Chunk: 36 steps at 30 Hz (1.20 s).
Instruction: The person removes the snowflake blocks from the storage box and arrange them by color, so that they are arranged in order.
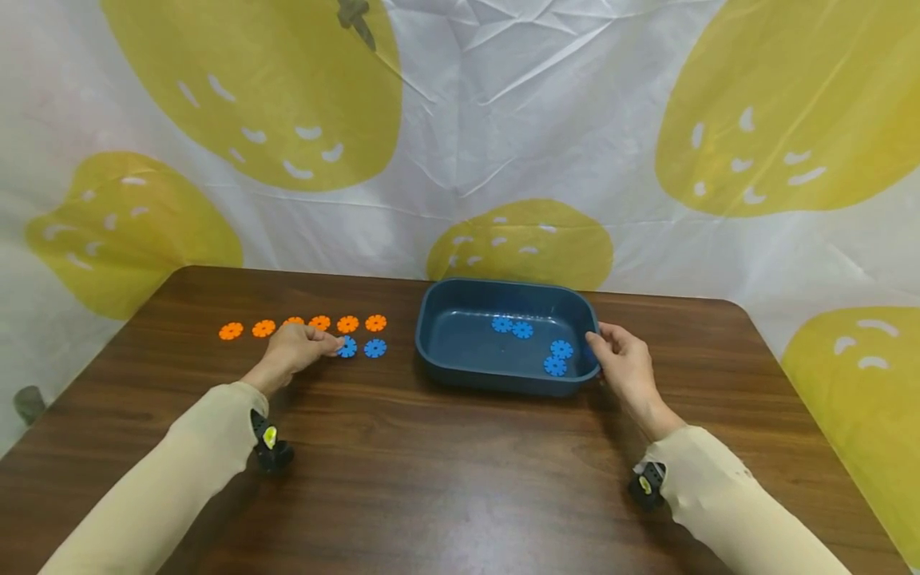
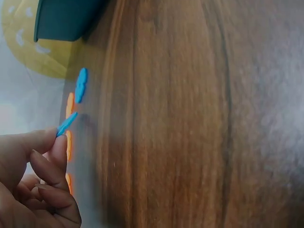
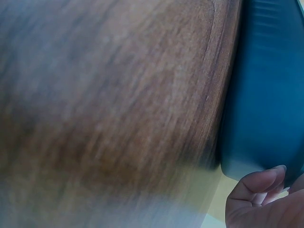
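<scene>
Between thumb and forefinger, my left hand (image 1: 291, 351) pinches a blue snowflake disc (image 1: 347, 346) by its edge; in the left wrist view the pinched disc (image 2: 67, 124) is tilted. A second blue disc (image 1: 375, 348) lies flat just right of it. Behind them runs a row of several orange snowflake discs (image 1: 348, 324), one partly hidden by the left hand. My right hand (image 1: 627, 363) grips the right end of a dark blue basin (image 1: 496, 382), thumb over the rim and fingers outside. Several blue discs (image 1: 522, 330) lie on the basin's floor.
The basin stands toward the back of a brown wooden table (image 1: 431, 479), right of the discs. A white curtain (image 1: 460, 160) printed with yellow fruit hangs directly behind the table's far edge. Each wrist carries a strapped black camera (image 1: 273, 455).
</scene>
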Motion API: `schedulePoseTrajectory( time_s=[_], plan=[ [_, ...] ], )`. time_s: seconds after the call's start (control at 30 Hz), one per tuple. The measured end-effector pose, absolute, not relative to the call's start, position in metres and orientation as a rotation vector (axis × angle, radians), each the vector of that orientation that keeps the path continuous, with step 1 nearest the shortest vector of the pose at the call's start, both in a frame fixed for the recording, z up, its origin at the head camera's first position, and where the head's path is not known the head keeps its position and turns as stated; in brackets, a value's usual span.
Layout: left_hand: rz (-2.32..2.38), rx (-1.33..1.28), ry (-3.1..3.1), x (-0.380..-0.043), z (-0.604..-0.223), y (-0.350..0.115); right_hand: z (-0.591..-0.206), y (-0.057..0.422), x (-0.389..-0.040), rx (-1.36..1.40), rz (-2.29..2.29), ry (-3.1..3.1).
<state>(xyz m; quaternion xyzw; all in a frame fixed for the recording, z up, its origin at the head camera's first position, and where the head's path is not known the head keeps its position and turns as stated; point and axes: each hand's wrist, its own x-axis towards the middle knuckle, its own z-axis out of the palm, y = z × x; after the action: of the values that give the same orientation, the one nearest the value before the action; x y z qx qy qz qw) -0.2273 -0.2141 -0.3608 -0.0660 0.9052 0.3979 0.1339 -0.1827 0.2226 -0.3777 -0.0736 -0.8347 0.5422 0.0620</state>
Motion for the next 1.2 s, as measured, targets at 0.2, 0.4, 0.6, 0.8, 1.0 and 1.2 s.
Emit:
schedulePoseTrajectory(
  time_s=[0.2, 0.4, 0.6, 0.8, 1.0, 1.2],
  plan=[
    [1.082, -0.165, 2.671, -0.2293, -0.3628, -0.2149, -0.3778, 0.2228, -0.183, -0.221, 1.651, -2.516],
    [0.977, -0.18, 2.708, -0.231, -0.3645, -0.2163, -0.3771, 0.2226, -0.1828, -0.217, 1.658, -2.514],
    [0.928, -0.152, 2.732, -0.2325, -0.3671, -0.2165, -0.3763, 0.2226, -0.182, -0.222, 1.643, -2.528],
    [0.907, -0.155, 2.736, -0.2328, -0.3678, -0.2153, -0.3768, 0.2225, -0.1814, -0.215, 1.646, -2.528],
    [0.906, -0.158, 2.744, -0.2318, -0.3678, -0.2147, -0.3773, 0.2224, -0.1814, -0.216, 1.653, -2.522],
    [0.912, -0.175, 2.748, -0.2317, -0.3679, -0.2142, -0.3762, 0.2222, -0.1812, -0.212, 1.655, -2.518]
  ],
)
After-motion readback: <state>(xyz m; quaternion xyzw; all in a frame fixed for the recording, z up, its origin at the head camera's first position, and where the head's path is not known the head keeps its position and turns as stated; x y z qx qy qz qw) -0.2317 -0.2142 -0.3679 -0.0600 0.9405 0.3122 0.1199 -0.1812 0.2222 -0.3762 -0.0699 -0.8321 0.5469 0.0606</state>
